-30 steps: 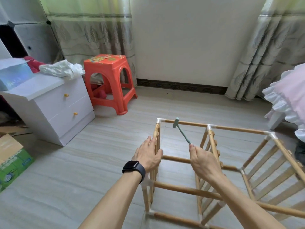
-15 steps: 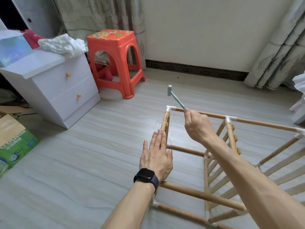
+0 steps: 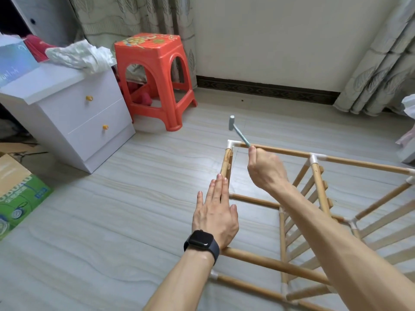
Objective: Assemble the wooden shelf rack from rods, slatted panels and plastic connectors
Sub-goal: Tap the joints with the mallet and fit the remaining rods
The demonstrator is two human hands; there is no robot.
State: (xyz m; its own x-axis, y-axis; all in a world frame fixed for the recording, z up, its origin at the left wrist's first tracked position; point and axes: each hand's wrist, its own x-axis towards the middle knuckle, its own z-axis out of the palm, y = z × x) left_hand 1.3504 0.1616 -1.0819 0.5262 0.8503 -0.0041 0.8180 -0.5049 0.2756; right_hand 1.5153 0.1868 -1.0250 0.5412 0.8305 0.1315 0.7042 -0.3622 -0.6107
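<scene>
The wooden shelf rack lies on the floor, its rods joined by white plastic connectors and its slatted panels standing on edge. My right hand grips the handle of a small grey-green hammer, whose head is raised above the far-left corner connector. My left hand, a black watch on its wrist, lies flat with straight fingers against the rack's left end panel, below that corner.
A white two-drawer cabinet with crumpled cloth on top stands at the left. Beside it is an orange plastic stool. A green and brown cardboard box sits at the left edge. Curtains and a wall close the back.
My right hand lifted the hammer from low over the rack to above the corner connector. My left hand went from gripping the end panel to lying flat against it. The view tilted down.
</scene>
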